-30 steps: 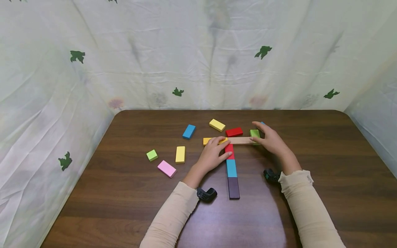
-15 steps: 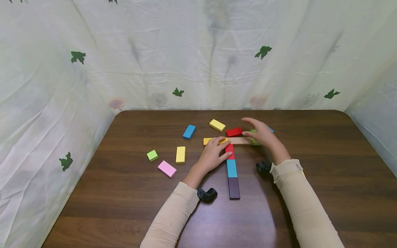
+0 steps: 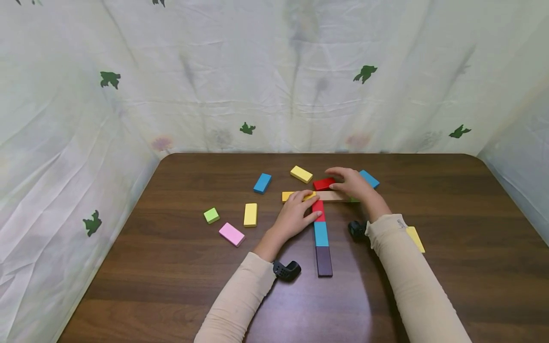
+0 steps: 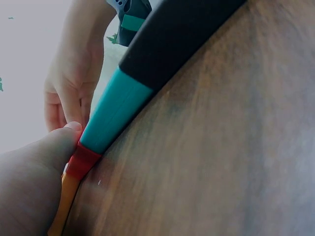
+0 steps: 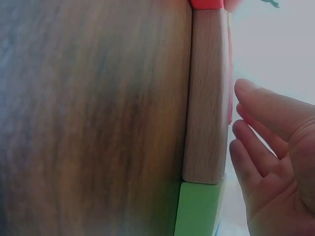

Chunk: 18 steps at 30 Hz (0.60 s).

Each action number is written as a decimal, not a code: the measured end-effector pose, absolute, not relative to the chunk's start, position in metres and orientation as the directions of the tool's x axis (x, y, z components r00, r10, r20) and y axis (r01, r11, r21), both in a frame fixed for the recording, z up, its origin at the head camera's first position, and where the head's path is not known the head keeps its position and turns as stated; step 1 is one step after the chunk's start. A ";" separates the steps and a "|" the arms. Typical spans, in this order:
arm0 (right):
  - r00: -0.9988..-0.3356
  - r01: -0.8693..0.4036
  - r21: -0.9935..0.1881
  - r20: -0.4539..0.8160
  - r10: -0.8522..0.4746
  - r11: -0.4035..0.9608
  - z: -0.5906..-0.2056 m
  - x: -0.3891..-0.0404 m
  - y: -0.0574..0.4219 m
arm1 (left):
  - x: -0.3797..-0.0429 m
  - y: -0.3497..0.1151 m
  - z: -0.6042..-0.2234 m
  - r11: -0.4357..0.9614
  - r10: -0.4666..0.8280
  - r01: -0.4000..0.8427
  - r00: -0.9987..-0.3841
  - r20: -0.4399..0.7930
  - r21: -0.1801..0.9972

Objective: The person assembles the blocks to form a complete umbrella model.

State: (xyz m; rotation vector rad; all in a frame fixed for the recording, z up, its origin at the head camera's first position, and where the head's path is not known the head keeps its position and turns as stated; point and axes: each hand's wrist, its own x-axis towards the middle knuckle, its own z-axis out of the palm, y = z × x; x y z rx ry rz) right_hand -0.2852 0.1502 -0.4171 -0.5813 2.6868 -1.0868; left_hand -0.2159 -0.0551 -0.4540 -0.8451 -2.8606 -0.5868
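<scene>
Flat coloured blocks form a T on the table. My left hand [image 3: 296,212] rests on its junction, fingers over the orange-yellow block [image 3: 286,196] and thumb at the red block [image 3: 319,216]. Below that red block lie a light-blue block [image 3: 320,234] and a dark purple block [image 3: 324,261]. To the right extend a plain wooden block [image 5: 206,98] and a green block [image 5: 198,209]. My right hand [image 3: 353,186] hovers beside another red block [image 3: 322,184] behind the wooden one. In the right wrist view, its thumb and fingers are spread apart with nothing between them.
Loose blocks lie about: blue [image 3: 262,183], yellow [image 3: 301,174], another yellow [image 3: 250,215], light green [image 3: 211,215] and pink [image 3: 232,234] to the left. A blue block [image 3: 369,179] lies behind my right hand, a pale yellow one [image 3: 415,239] beside the right sleeve.
My right hand has moved left from the green blocks to the loose red block, uncovering the blue and pale yellow blocks on the right. The left hand has stayed in place.
</scene>
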 end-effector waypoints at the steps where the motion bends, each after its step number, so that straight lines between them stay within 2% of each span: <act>1: -0.905 -0.293 -0.693 -0.022 -0.425 0.659 -0.417 -0.286 0.149 | -0.216 -0.055 -0.454 0.771 0.502 0.541 -0.841 0.202 0.335; 18: -0.902 -0.267 -0.638 -0.098 -0.419 0.723 -0.417 -0.292 0.144 | -0.216 -0.054 -0.455 0.776 0.496 0.535 -0.845 0.201 0.335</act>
